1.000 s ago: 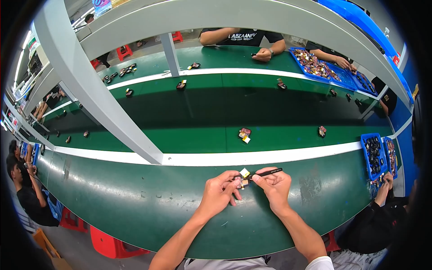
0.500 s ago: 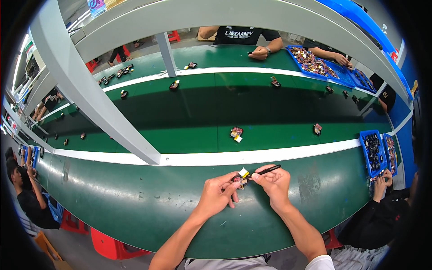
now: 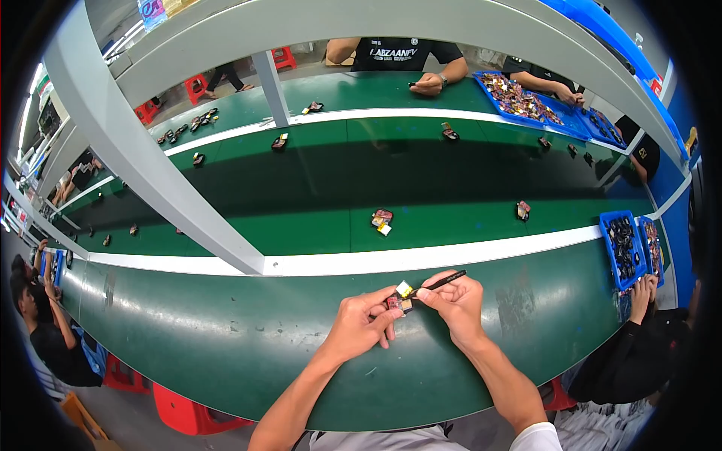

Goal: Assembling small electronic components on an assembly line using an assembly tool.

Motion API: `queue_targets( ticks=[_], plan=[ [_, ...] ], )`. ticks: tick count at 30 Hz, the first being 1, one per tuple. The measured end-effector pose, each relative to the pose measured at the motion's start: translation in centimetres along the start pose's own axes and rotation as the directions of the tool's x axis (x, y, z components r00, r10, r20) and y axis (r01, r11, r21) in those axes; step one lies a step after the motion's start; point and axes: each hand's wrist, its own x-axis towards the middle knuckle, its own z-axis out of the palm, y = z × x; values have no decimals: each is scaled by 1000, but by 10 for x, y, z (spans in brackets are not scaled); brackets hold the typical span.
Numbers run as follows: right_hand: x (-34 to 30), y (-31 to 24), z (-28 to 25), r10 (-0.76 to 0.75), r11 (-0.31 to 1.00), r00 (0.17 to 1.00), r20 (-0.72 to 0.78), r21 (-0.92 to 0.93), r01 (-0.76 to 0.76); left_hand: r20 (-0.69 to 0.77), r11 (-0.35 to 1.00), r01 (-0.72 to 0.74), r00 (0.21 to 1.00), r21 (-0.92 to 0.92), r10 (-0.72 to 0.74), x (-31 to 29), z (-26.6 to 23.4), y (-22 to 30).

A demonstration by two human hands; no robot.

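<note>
Two hands (image 3: 357, 323) held one black tool (image 3: 449, 279) and one small device (image 3: 395, 303). Right of the slanting post (image 3: 131, 150), two devices (image 3: 382, 216) lay on the belt's (image 3: 421, 225) near side, at least six on its far side. Two blue trays (image 3: 607, 244) stood at the near table's (image 3: 248, 361) right, three red stools (image 3: 180, 411) around it.

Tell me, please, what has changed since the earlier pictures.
The small red-black devices on the green belt slid left; the slim black pen-shaped tool tilted steeper. Nothing was grasped or released: the left hand keeps the small dark-red device, the right hand the tool.
</note>
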Motion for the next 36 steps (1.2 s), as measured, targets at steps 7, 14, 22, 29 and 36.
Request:
queue_targets(
  ticks=[7,14,22,29,36],
  plan=[
    [-2,3,3,-39,996,999,-16,-79,37,-48,999,42,998,18,-41,0,2,0],
    [0,-4,-2,-134,984,990,-36,-125,129,-64,995,47,997,-91,-53,1,-7,-1],
    [-6,-8,7,-461,738,866,193,-459,495,-92,989,51,994,-137,-64,2,-10,5],
    [-7,-6,10,-484,668,832,270,-499,551,-75,990,34,996,-139,-44,3,-13,2],
    [-7,-5,12,-494,618,814,307,-535,577,-87,987,30,995,-157,-44,1,-10,3]
  ],
)
